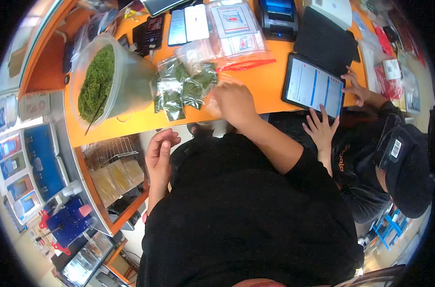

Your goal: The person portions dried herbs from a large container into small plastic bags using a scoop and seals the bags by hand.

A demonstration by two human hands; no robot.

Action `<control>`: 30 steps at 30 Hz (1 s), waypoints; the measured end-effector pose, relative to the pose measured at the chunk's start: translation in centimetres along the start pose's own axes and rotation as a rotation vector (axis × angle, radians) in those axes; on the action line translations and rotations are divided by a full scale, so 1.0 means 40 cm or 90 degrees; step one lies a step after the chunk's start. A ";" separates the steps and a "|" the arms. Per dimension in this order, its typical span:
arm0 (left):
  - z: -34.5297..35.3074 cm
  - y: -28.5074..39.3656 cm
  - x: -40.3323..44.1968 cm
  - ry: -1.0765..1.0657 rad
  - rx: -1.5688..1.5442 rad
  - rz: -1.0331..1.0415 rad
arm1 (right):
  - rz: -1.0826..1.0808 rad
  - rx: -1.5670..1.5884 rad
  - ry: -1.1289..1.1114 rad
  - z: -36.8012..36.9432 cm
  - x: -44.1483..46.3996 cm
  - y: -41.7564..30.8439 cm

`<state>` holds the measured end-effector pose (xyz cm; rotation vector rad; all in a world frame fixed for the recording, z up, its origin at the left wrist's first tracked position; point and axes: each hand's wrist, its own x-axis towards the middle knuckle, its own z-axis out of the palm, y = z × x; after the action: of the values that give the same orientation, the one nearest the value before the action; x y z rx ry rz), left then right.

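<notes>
- Roughly mid-edge of the tabletop, a cluster of clear packets with green contents is laid out, overlapped.
- Cluster is placed just left of the right hand, and ahead of and slightly right of the left hand; the right hand is judged nearer.
- Long axis: the front-left packet is set lengthwise away from the body; the others are too overlapped for one clear direction.
- Hands are kept apart from each other. Right hand's fingers are bent down at clear plastic beside the packets; whether anything is gripped cannot be told.
- Left hand is held just off the front edge, fingers loosely curled, nothing seen held.
- Counted: packets, at least three, exact number hidden by overlap; tub of shredded green material, one, placed left of the packets; dark utensil, one, leaned over its rim.
- Also counted: printed zip bag, one large; tablet, one, touched by a co-worker's two hands.
</notes>
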<state>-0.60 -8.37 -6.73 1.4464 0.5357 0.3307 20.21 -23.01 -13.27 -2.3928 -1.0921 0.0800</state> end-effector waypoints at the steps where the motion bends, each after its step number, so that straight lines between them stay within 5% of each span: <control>1: -0.003 -0.002 -0.005 0.010 -0.008 -0.004 | 0.014 -0.006 -0.023 0.057 -0.031 0.031; 7: 0.015 0.002 0.014 -0.008 -0.002 -0.001 | -0.027 -0.050 -0.004 0.077 -0.074 0.093; 10: 0.054 0.023 0.053 -0.053 0.022 0.005 | 0.026 0.132 0.072 -0.001 -0.060 0.058; 13: 0.099 0.020 0.093 -0.086 0.066 -0.024 | 0.251 0.357 0.001 -0.076 -0.054 0.039; 17: 0.171 -0.022 0.129 -0.117 0.112 -0.035 | 0.350 0.864 0.005 -0.056 -0.064 0.106; 21: 0.220 -0.021 0.143 -0.204 -0.004 -0.190 | 0.406 1.187 -0.031 -0.135 -0.113 0.057; 24: 0.218 -0.031 0.155 -0.288 -0.197 -0.309 | 0.410 1.201 -0.057 -0.160 -0.130 0.051; 30: 0.176 -0.048 0.153 -0.181 -0.032 -0.252 | 0.414 0.966 -0.070 -0.109 -0.120 0.078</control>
<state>8.10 -11.31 -9.26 1.2765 0.5620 -0.1723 20.23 -30.02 -11.68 -1.1860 -0.0212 0.8947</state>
